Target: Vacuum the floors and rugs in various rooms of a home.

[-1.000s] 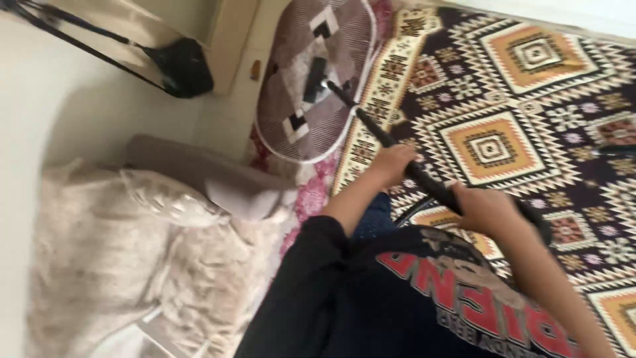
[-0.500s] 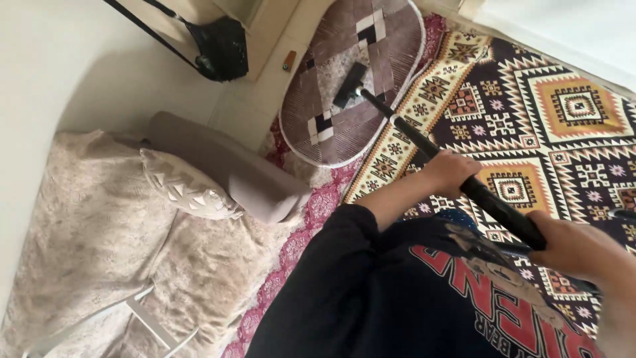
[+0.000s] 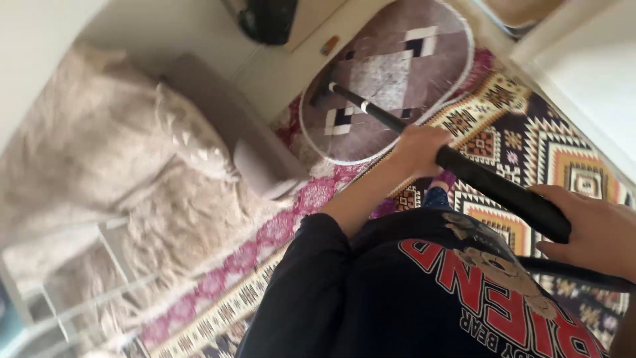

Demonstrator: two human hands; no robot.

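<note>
The floor (image 3: 278, 73) is being covered by a patterned carpet (image 3: 563, 159). An oval brown mat (image 3: 391, 73) is being carried just beside the carpet's far edge, touched by the vacuum nozzle (image 3: 322, 93). Beige cushions (image 3: 119, 172) and a grey bolster (image 3: 232, 126) are being borne left of the mat.

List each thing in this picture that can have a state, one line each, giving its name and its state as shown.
left hand: closed around the black wand
right hand: gripping the wand's upper end
black wand: held slanted, reaching forward
vacuum nozzle: resting on the oval rug
oval rug: lying flat, overlapping the patterned carpet
grey cushion: lying on its side
</note>
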